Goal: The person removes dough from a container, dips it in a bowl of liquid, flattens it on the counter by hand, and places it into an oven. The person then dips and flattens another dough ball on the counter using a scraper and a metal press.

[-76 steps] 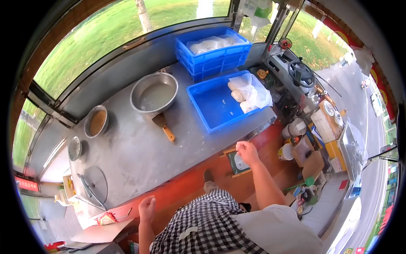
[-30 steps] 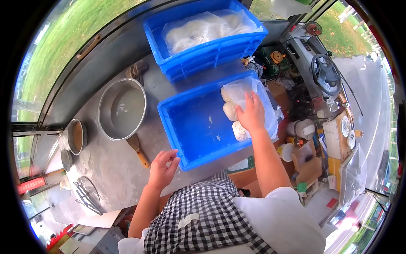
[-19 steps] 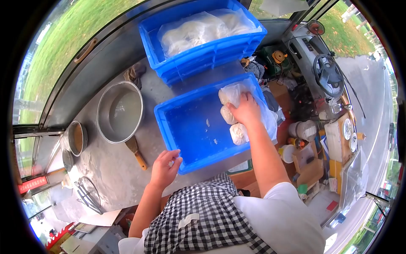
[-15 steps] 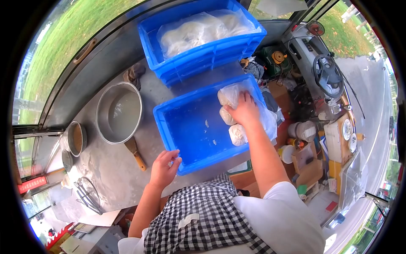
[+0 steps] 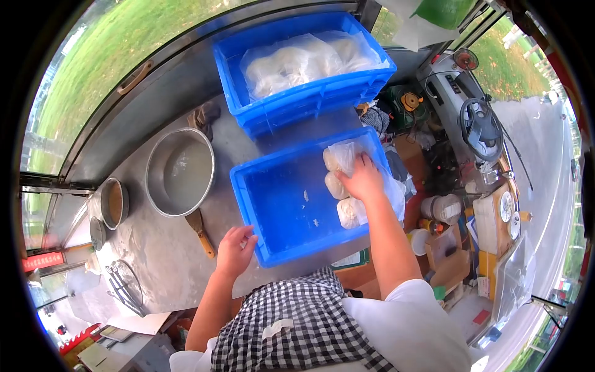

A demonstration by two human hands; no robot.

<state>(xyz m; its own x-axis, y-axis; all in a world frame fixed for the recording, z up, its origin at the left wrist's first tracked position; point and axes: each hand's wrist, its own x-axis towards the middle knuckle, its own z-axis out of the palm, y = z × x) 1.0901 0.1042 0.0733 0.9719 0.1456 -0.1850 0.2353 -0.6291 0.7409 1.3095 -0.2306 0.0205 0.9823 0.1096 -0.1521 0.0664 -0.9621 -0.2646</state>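
A blue plastic tray [image 5: 279, 204] lies on the metal counter in front of me. Along its right side is a row of pale dough balls [image 5: 348, 213], partly covered by a clear plastic sheet [image 5: 394, 197]. My right hand [image 5: 362, 180] rests over the sheet and dough with thumb and fingers apart; the undersides of the fingertips are hidden. Just off the tray's near left corner is my left hand [image 5: 235, 251], empty, its fingers loosely bent and apart.
Behind stands a stack of blue crates [image 5: 310, 93] with plastic-covered dough [image 5: 297, 65] on top. To the left are a large metal basin [image 5: 180, 173], a wooden-handled scraper [image 5: 199, 234], a smaller bowl [image 5: 114, 203] and tongs [image 5: 126, 286]. A steering wheel [image 5: 481, 130] is far right.
The whole view has shifted so things sit slightly lower. My left hand has drawn a little away from the tray corner, its fingers closer together. My right hand stays over the dough.
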